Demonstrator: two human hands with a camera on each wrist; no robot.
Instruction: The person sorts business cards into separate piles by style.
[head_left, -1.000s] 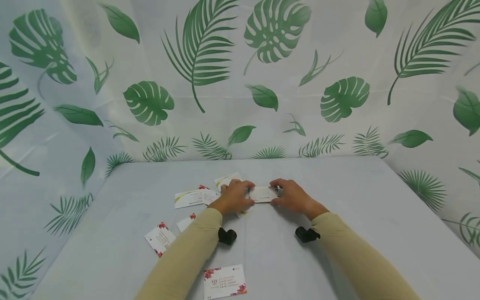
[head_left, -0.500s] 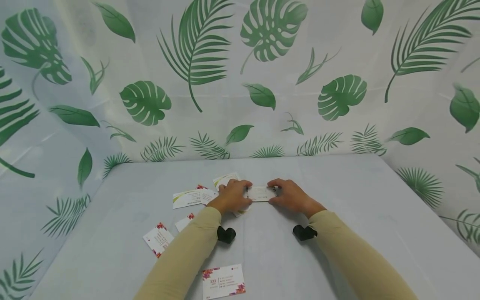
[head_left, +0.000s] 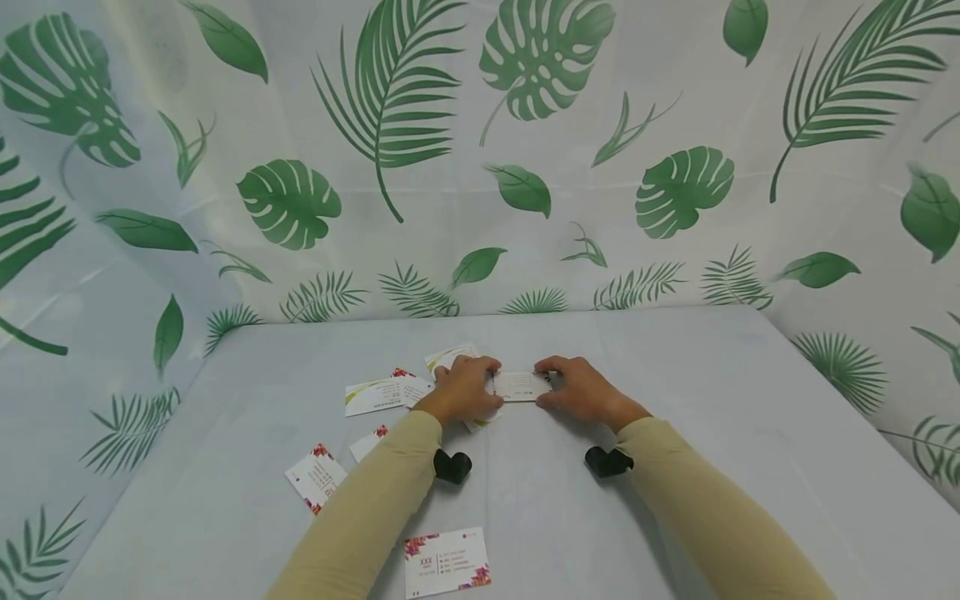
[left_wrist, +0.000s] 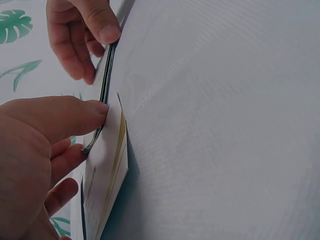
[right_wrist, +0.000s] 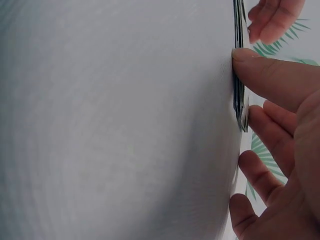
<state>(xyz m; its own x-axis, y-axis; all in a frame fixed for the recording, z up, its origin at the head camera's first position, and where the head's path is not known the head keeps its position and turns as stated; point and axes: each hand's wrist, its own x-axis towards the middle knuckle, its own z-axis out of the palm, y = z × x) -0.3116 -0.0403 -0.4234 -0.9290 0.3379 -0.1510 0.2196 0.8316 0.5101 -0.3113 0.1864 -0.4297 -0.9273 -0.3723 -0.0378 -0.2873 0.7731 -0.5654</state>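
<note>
A thin stack of white business cards point(head_left: 522, 386) lies between both hands near the middle of the table. My left hand point(head_left: 463, 390) pinches its left end, thumb on the near edge and fingers at the far edge. At the right end, my right hand point(head_left: 581, 390) grips it the same way. Dark layered edges of the card stack point(right_wrist: 239, 80) show in the right wrist view, with the thumb pressed against them. Under the left hand, another business card point(left_wrist: 105, 165) with a yellow-green stripe sticks out, tilted, close to the stack.
Left of the hands lie loose business cards, among them a yellow-striped card point(head_left: 373, 397) and a red-flowered card point(head_left: 317, 478). Nearer the front, a floral card point(head_left: 447, 562) lies by the left sleeve point(head_left: 367, 508). A leaf-printed curtain point(head_left: 442, 192) stands behind the table point(head_left: 712, 400).
The head view has shifted slightly, so everything sits a little further left. Both hands keep their hold on the card stack in the same place.
</note>
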